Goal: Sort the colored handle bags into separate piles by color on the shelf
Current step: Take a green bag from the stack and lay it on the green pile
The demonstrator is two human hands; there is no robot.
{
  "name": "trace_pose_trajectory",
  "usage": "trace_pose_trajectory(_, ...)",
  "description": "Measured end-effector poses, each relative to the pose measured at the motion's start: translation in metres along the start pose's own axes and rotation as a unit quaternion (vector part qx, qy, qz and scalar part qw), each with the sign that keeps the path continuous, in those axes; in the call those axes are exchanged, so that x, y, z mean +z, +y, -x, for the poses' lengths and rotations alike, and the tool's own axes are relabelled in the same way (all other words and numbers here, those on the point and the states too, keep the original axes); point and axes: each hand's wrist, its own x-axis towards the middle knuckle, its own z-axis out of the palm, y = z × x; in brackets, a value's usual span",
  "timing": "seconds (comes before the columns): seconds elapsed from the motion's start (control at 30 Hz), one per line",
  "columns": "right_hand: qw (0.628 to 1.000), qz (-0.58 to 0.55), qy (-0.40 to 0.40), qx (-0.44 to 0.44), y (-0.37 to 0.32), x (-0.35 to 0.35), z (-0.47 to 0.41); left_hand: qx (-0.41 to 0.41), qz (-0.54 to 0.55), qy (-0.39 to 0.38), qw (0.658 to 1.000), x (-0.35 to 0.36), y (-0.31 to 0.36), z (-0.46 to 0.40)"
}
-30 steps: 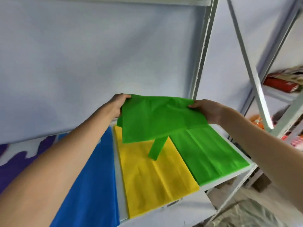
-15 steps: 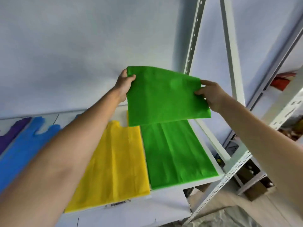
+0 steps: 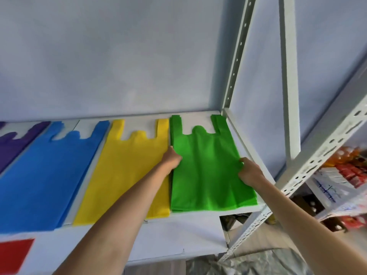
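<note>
A green handle bag (image 3: 206,171) lies spread flat on the green pile at the right end of the white shelf (image 3: 196,120), its handles pointing to the wall. My left hand (image 3: 171,158) pinches its left edge and my right hand (image 3: 249,172) grips its right edge. To the left lie a yellow pile (image 3: 127,175), a blue pile (image 3: 45,179) and a purple pile (image 3: 10,147), side by side. A red bag (image 3: 14,255) lies on the lower white surface at the bottom left.
A perforated white upright (image 3: 236,62) stands at the shelf's back right corner, with a diagonal brace (image 3: 290,76) beside it. A neighbouring rack (image 3: 347,171) on the right holds red and orange packaged goods. The wall closes the back.
The green bag, held up folded in the air before, has been lowered and spread flat onto the green pile. Both hands came down with it, still at its edges.
</note>
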Motion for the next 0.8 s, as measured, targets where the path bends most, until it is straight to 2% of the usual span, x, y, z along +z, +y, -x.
trace_pose_trajectory(0.3, 0.999, 0.002, 0.043, -0.022, 0.009, 0.002, 0.004, 0.016, -0.07, 0.01, 0.997, -0.002, -0.003, 0.014)
trace_pose_trajectory(0.37, 0.999, 0.023, 0.046, -0.009, 0.005, 0.004, 0.014, 0.026, -0.088, 0.009, 0.996, -0.012, -0.004, 0.017)
trace_pose_trajectory(0.43, 0.993, 0.095, 0.074, -0.007, -0.004, 0.006, 0.028, 0.056, -0.112, 0.021, 0.992, -0.027, -0.004, 0.023)
trace_pose_trajectory(0.5, 0.972, 0.199, 0.11, -0.049, -0.017, 0.006, 0.042, 0.109, -0.14, 0.036, 0.983, -0.047, -0.007, 0.03)
trace_pose_trajectory(0.53, 0.968, 0.209, 0.114, -0.076, -0.028, 0.007, 0.049, 0.138, -0.155, 0.037, 0.978, -0.06, -0.01, 0.035)
trace_pose_trajectory(0.67, 0.968, 0.157, 0.081, -0.176, -0.099, 0.02, 0.084, 0.235, -0.247, 0.025, 0.94, -0.122, -0.028, 0.061)
trace_pose_trajectory(0.8, 0.953, 0.15, 0.077, -0.251, -0.181, 0.049, 0.129, 0.279, -0.332, 0.048, 0.9, -0.2, -0.065, 0.095)
